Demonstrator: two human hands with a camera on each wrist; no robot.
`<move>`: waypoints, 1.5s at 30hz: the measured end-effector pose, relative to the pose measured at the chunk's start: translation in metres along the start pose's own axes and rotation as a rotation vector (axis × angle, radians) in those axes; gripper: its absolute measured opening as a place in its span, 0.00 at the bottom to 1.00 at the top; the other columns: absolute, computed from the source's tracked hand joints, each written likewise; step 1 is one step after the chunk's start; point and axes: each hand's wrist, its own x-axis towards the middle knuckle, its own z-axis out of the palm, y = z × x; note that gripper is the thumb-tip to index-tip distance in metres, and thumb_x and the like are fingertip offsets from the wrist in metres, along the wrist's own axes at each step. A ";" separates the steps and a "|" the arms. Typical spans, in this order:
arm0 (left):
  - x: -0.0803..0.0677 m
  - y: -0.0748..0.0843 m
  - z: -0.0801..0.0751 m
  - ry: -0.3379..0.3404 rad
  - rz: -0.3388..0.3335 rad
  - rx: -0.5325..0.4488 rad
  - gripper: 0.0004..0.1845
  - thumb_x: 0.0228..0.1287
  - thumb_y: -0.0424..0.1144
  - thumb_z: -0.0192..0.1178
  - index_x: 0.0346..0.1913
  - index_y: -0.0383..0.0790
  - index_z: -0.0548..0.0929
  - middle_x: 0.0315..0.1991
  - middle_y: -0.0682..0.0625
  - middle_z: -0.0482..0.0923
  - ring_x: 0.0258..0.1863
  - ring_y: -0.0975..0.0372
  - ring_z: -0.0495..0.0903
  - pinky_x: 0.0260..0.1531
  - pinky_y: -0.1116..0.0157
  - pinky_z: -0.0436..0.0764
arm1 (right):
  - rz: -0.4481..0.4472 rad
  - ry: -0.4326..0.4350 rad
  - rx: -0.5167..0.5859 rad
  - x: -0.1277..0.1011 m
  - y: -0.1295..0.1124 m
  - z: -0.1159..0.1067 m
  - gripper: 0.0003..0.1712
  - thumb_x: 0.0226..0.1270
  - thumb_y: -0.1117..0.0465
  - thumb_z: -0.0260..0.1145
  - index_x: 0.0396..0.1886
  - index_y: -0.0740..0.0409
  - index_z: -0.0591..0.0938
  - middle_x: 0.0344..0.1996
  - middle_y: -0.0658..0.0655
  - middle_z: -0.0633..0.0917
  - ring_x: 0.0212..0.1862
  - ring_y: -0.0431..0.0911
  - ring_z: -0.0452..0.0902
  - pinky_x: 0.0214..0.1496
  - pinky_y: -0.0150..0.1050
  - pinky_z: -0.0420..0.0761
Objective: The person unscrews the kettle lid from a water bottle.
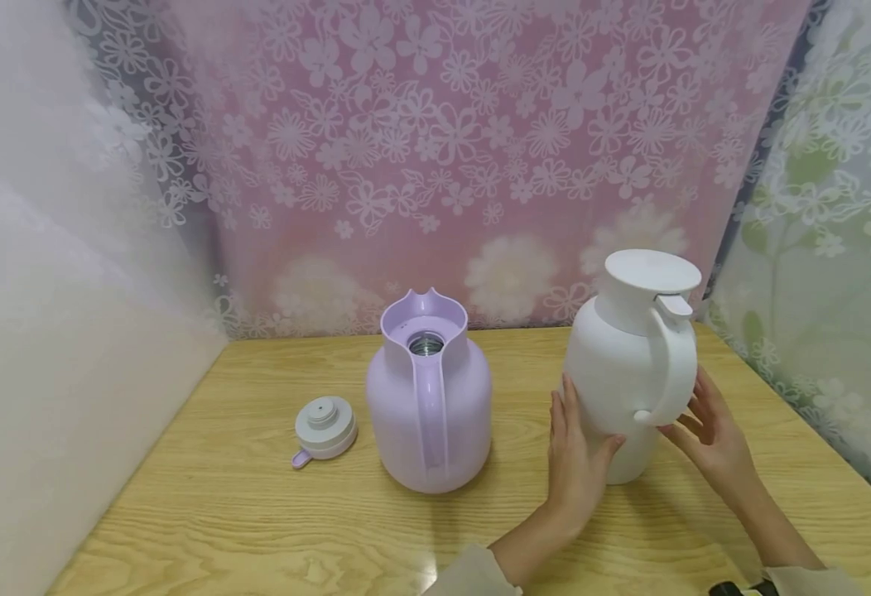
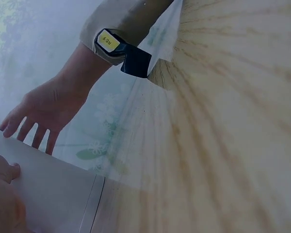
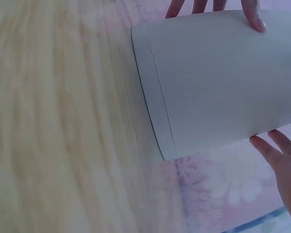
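A white vacuum jug (image 1: 610, 356) with a flat lid and a side handle stands on the right of the table. My left hand (image 1: 575, 476) holds its lower body, fingers along the left side and thumb across the front. On the opposite side, the fingertips of my right hand (image 1: 722, 447) touch the jug below its handle, the fingers fairly straight and spread. The right wrist view shows the jug's base and lower body (image 3: 218, 82) between both hands. A lilac vacuum jug (image 1: 394, 406), its mouth uncovered, stands left of my left hand.
Left of the lilac jug lies a grey-and-white stopper lid (image 1: 327, 432) with a lilac tab. All stand on a wood-grain table (image 1: 257, 521). Flowered curtains (image 1: 443, 165) close off the back, with panels at both sides.
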 end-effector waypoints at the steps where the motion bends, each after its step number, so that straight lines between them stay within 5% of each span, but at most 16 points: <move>1: 0.000 0.000 0.000 -0.002 0.001 -0.001 0.47 0.44 0.52 0.56 0.63 0.51 0.37 0.60 0.39 0.44 0.55 0.48 0.51 0.45 0.52 0.62 | -0.010 0.017 0.035 0.001 -0.004 0.000 0.42 0.48 0.79 0.55 0.62 0.60 0.47 0.58 0.62 0.54 0.54 0.42 0.58 0.44 0.24 0.66; 5: 0.000 0.000 0.001 -0.013 -0.003 -0.006 0.47 0.44 0.52 0.55 0.62 0.51 0.36 0.60 0.40 0.43 0.55 0.48 0.50 0.45 0.51 0.61 | -0.057 0.092 0.143 0.006 -0.025 0.000 0.36 0.51 0.82 0.49 0.60 0.64 0.51 0.57 0.61 0.57 0.54 0.43 0.59 0.44 0.24 0.66; 12: -0.001 -0.003 0.001 -0.008 -0.012 0.009 0.47 0.44 0.52 0.55 0.62 0.52 0.36 0.60 0.40 0.44 0.56 0.49 0.50 0.44 0.51 0.62 | -0.262 0.094 0.488 0.026 -0.058 -0.003 0.23 0.56 0.81 0.42 0.53 0.78 0.55 0.50 0.73 0.62 0.52 0.58 0.58 0.44 0.40 0.68; 17: 0.001 -0.005 0.000 -0.007 -0.032 0.009 0.47 0.43 0.52 0.56 0.62 0.54 0.36 0.60 0.41 0.44 0.56 0.49 0.51 0.44 0.51 0.62 | -0.100 0.090 0.524 0.032 -0.086 0.002 0.17 0.59 0.78 0.37 0.48 0.81 0.60 0.43 0.68 0.71 0.45 0.53 0.68 0.41 0.39 0.70; 20: 0.002 -0.006 0.000 0.001 -0.020 0.010 0.48 0.43 0.51 0.57 0.62 0.53 0.37 0.60 0.41 0.45 0.55 0.49 0.51 0.44 0.51 0.62 | -0.004 0.002 0.510 0.032 -0.096 0.009 0.16 0.62 0.76 0.36 0.47 0.79 0.63 0.40 0.64 0.74 0.42 0.50 0.70 0.41 0.36 0.71; 25: 0.003 -0.006 0.001 0.019 0.008 0.024 0.48 0.43 0.49 0.58 0.63 0.52 0.38 0.59 0.41 0.47 0.55 0.50 0.53 0.45 0.54 0.63 | 0.059 -0.047 0.490 0.033 -0.102 0.021 0.16 0.63 0.73 0.36 0.43 0.81 0.66 0.35 0.65 0.77 0.41 0.51 0.72 0.41 0.35 0.70; 32: 0.003 -0.004 0.001 0.013 0.026 0.028 0.47 0.44 0.49 0.57 0.63 0.51 0.38 0.59 0.42 0.46 0.55 0.50 0.53 0.44 0.54 0.64 | 0.049 0.036 0.588 0.034 -0.100 0.031 0.16 0.63 0.73 0.37 0.41 0.84 0.67 0.32 0.67 0.78 0.34 0.54 0.74 0.40 0.39 0.71; 39: 0.003 -0.004 -0.001 0.010 0.024 0.024 0.47 0.44 0.49 0.57 0.63 0.51 0.37 0.60 0.42 0.45 0.56 0.50 0.52 0.44 0.54 0.64 | 0.023 0.328 0.577 0.036 -0.098 0.048 0.14 0.60 0.73 0.44 0.33 0.86 0.70 0.21 0.66 0.78 0.22 0.53 0.75 0.30 0.39 0.74; 45: 0.002 -0.003 -0.001 0.028 0.015 0.038 0.48 0.43 0.48 0.59 0.63 0.51 0.38 0.59 0.42 0.47 0.55 0.51 0.54 0.44 0.55 0.65 | -0.011 0.463 0.574 0.036 -0.097 0.058 0.15 0.59 0.73 0.47 0.31 0.89 0.68 0.17 0.65 0.78 0.16 0.52 0.73 0.23 0.38 0.74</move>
